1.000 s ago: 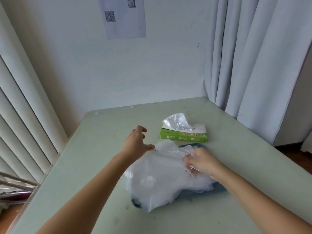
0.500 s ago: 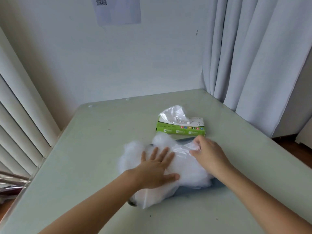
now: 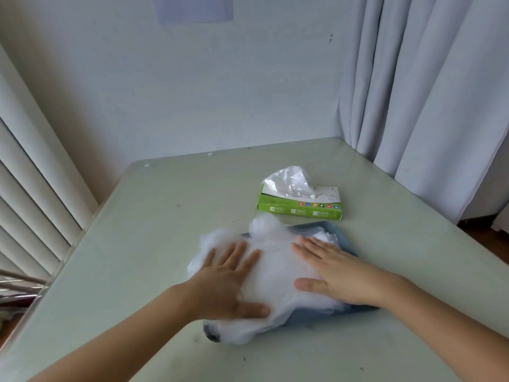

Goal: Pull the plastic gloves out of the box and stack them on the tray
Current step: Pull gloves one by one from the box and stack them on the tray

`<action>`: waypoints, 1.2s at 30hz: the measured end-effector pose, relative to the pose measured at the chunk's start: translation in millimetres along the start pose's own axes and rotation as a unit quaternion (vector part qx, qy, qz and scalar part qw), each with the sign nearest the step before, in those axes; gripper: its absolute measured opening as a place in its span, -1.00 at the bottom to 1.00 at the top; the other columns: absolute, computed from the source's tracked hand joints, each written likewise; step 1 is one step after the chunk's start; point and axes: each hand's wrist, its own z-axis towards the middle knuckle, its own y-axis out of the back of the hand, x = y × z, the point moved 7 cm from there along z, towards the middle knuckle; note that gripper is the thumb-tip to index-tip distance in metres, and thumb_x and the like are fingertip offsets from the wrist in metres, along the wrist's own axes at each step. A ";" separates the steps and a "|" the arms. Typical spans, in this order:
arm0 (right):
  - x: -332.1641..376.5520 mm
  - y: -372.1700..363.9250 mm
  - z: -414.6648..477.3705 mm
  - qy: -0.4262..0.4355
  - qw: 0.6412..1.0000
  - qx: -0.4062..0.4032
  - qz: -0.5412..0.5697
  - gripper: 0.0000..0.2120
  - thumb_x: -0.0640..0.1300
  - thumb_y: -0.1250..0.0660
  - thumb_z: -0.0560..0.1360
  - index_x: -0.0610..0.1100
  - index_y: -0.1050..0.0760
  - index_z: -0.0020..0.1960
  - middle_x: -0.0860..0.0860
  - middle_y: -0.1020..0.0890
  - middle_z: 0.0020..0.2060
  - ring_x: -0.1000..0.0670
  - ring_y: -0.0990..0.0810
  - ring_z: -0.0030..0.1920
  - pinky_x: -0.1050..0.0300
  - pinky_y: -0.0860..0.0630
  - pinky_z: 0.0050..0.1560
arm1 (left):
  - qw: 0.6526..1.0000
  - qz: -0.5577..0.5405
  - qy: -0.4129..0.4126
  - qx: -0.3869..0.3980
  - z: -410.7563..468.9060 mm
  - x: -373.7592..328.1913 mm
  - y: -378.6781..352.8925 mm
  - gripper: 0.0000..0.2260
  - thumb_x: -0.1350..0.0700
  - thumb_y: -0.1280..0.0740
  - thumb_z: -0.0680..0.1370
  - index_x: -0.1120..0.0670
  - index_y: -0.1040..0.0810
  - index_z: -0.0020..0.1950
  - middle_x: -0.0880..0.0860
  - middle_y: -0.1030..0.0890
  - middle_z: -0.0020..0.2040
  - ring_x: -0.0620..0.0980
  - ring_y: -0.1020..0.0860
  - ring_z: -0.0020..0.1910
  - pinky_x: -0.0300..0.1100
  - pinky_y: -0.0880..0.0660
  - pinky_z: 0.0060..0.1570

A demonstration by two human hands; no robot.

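Where the gloves (image 3: 275, 274) are lying: heaped on the blue tray (image 3: 343, 239), under both grips.
Left grip (image 3: 228, 282): lying open and flat, pressing the pile's left side, clasping nothing.
Right grip (image 3: 338, 274): pressing flat on the right side, fingers straight.
Box (image 3: 300, 209): sitting on the table (image 3: 137, 244) just beyond the tray.

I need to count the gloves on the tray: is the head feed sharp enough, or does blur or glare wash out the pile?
Head view: not sharp enough; the glove pile reads as one soft white mass, layers indistinguishable; left hand and right hand pressing it look slightly smeared; box print too soft to read; wide-angle lens bends the table edges.
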 end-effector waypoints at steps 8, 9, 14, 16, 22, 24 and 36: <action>-60.4 102.0 31.6 -0.080 0.913 -0.323 0.235 -0.84 -0.09 -0.45 0.44 -0.09 -0.64 0.00 0.08 -0.63 -0.19 0.07 -0.56 -0.16 0.23 -0.40 -0.13 | 0.994 -0.082 0.058 0.045 -2.1 39.2 90.1 -0.38 -0.28 -0.36 0.43 -0.12 -0.34 0.43 -0.12 -0.45 0.35 -0.13 -0.45 0.25 -0.22 -0.31 0.28; -72.6 111.8 40.2 -0.101 0.899 -0.348 0.244 -0.80 -0.09 -0.46 0.44 -0.12 -0.64 0.03 0.06 -0.64 -0.15 0.07 -0.55 -0.15 0.24 -0.37 -0.13 | 0.993 -0.101 0.059 -0.007 9.2 38.8 108.8 -0.46 -0.26 -0.35 0.44 -0.10 -0.41 0.38 -0.11 -0.52 0.26 -0.13 -0.50 0.16 -0.23 -0.36 0.22; -101.2 112.4 94.9 -0.154 0.893 -0.297 0.301 -0.64 0.03 -0.51 0.37 -0.20 -0.65 0.04 -0.08 -0.68 -0.10 -0.05 -0.61 -0.06 0.19 -0.40 -0.10 | 0.947 -0.243 0.015 -0.209 71.0 21.1 168.5 -0.82 0.05 -0.42 0.49 0.10 -0.65 0.04 0.00 -0.67 -0.11 -0.09 -0.61 -0.15 -0.26 -0.49 -0.06; -97.0 108.6 104.3 -0.145 0.887 -0.309 0.311 -0.78 -0.03 -0.46 0.41 -0.21 -0.63 -0.20 -0.05 -0.52 -0.42 -0.05 -0.47 -0.36 0.19 -0.33 -0.33 | 0.924 -0.321 0.011 -0.209 95.5 13.8 168.5 -0.90 0.15 -0.41 0.48 0.15 -0.66 -0.06 0.04 -0.67 -0.23 -0.10 -0.61 -0.31 -0.25 -0.56 -0.13; -101.9 100.9 101.5 -0.123 0.827 -0.396 0.380 -0.75 -0.13 -0.51 0.37 -0.30 -0.58 -0.34 0.05 -0.39 -0.55 0.07 -0.27 -0.46 0.26 -0.20 -0.44 | 0.837 -0.515 0.066 -0.171 150.0 10.0 141.4 -0.84 0.18 -0.43 0.49 0.29 -0.60 -0.13 0.11 -0.64 -0.28 0.04 -0.62 -0.32 -0.18 -0.63 -0.22; -100.6 98.0 102.6 -0.109 0.825 -0.388 0.395 -0.78 -0.12 -0.58 0.30 -0.23 -0.60 -0.35 0.12 -0.50 -0.51 0.17 -0.38 -0.51 0.39 -0.28 -0.45 | 0.826 -0.528 0.074 -0.181 158.1 8.1 133.8 -0.74 0.08 -0.48 0.46 0.29 -0.61 -0.14 0.15 -0.66 -0.23 0.07 -0.63 -0.29 -0.17 -0.63 -0.23; -109.7 94.4 105.5 -0.019 0.812 -0.318 0.489 -0.91 -0.21 -0.49 0.40 -0.04 -0.65 -0.16 0.09 -0.64 -0.34 0.17 -0.52 -0.34 0.30 -0.48 -0.18 | 0.809 -0.543 0.058 -0.216 163.9 0.4 126.6 -0.80 0.25 -0.37 0.54 0.20 -0.54 -0.30 0.10 -0.61 -0.34 -0.03 -0.58 -0.37 -0.22 -0.57 -0.25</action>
